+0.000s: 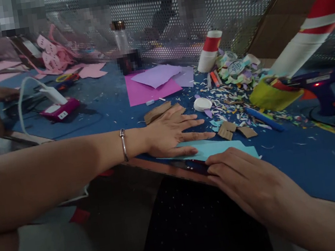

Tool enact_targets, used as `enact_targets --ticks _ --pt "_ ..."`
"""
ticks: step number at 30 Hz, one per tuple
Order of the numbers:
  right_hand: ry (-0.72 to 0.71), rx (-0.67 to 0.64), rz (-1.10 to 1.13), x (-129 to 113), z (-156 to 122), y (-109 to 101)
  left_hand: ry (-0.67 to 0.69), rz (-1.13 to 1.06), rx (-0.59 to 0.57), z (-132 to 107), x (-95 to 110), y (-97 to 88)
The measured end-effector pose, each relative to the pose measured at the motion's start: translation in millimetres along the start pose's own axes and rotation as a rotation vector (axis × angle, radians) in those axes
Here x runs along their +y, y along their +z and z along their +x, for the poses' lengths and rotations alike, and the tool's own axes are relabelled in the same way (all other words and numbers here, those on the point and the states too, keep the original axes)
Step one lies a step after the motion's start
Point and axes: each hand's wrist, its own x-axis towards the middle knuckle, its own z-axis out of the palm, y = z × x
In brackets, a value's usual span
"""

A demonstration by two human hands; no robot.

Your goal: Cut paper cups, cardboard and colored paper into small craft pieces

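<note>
The left hand lies palm-down, fingers spread apart, its thumb on light-blue paper; the right hand, fingers curled together, clamps a dark tool beside that thumb.

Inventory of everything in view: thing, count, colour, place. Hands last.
paper strip: 1, light blue, front centre
unclear item: 1, dark, front edge
cardboard pieces: several, brown, centre
sheets: several, magenta/lavender, back centre
disc: 1, white, centre
scraps: many, mixed, centre right
cylinders: 2, red-white, back right
bottle: 1, clear, back centre
pen: 1, blue, right
curved piece: 1, yellow-green, right
glue gun: 1, dark purple-blue, far right
socket box: 1, magenta, left
pink paper: several, pink, back left
table: 1, blue, throughout
mesh screen: 1, grey, back
co-worker's hand: 1, bare, far left
bracelet: 1, silver, left wrist
left hand: 1, bare, flat, touching paper strip
right hand: 1, bare, at paper strip
</note>
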Motion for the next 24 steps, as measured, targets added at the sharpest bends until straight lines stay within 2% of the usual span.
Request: enact_targets --ticks 3,11,24 --pt "0.017 -0.027 0.029 -0.1 2.0 0.1 0.009 0.007 0.016 0.3 -0.6 1.1" --pt "0.016 0.011 0.047 -1.8 15.2 -0.4 0.010 -0.025 -0.011 3.5 -2.7 2.3" --pt "-0.076 0.050 0.053 -3.5 32.7 6.4 0.006 -0.040 -0.023 3.8 -2.7 2.0"
